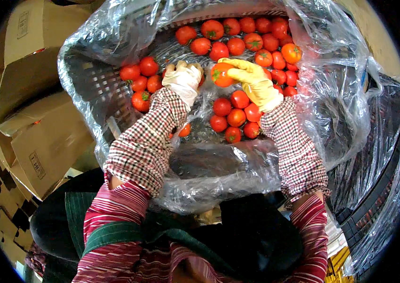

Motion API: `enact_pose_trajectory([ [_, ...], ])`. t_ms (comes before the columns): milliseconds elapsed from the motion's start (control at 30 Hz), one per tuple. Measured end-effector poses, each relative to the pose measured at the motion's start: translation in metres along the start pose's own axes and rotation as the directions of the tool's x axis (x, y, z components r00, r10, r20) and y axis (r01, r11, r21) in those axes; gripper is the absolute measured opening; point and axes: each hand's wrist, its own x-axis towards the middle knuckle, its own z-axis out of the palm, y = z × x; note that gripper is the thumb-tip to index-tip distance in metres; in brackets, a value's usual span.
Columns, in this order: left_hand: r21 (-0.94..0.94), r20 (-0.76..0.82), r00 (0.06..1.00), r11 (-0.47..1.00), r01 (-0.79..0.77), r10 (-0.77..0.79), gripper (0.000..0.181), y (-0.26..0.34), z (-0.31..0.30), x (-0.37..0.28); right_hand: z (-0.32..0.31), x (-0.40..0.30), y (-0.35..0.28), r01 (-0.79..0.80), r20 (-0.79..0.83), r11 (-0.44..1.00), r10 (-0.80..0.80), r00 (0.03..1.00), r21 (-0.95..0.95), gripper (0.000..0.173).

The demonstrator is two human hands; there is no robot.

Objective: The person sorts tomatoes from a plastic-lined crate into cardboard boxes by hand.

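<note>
My right hand (255,81), in a yellow glove, grips an orange-red tomato (222,75) with a green calyx between thumb and fingers. To its left, my left hand (183,79) wears a white glove and reaches down with bent fingers. Red tomato skin peeks out beside those fingers, but whether they grip it is hidden. Under both hands lies a dark plastic crate (106,83) lined with a clear plastic bag (217,187). Loose tomatoes (236,117) form a cluster below my right hand. Others (236,46) fill the far right, and a smaller group (148,66) sits at left.
Open cardboard boxes (44,141) bearing printed marks stand on the left. At right, another dark crate (366,208) is draped with clear plastic film (373,141). The bag's crumpled edges fold out over the crate's sides. My knees are close to the near side.
</note>
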Motion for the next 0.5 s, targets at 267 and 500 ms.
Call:
enact_pose_trajectory([
  [267,-0.783,0.099,0.993,-0.612,0.116,0.060,0.066,0.000,-0.052,-0.043,0.004,-0.010,0.008,-0.282,-0.013,0.959,0.282,0.959,-0.004,0.042],
  [500,-0.597,0.110,0.986,-0.785,0.166,0.125,0.073,-0.001,-0.077,-0.063,0.003,0.006,0.008,-0.144,-0.279,0.949,0.063,0.958,-0.279,0.023],
])
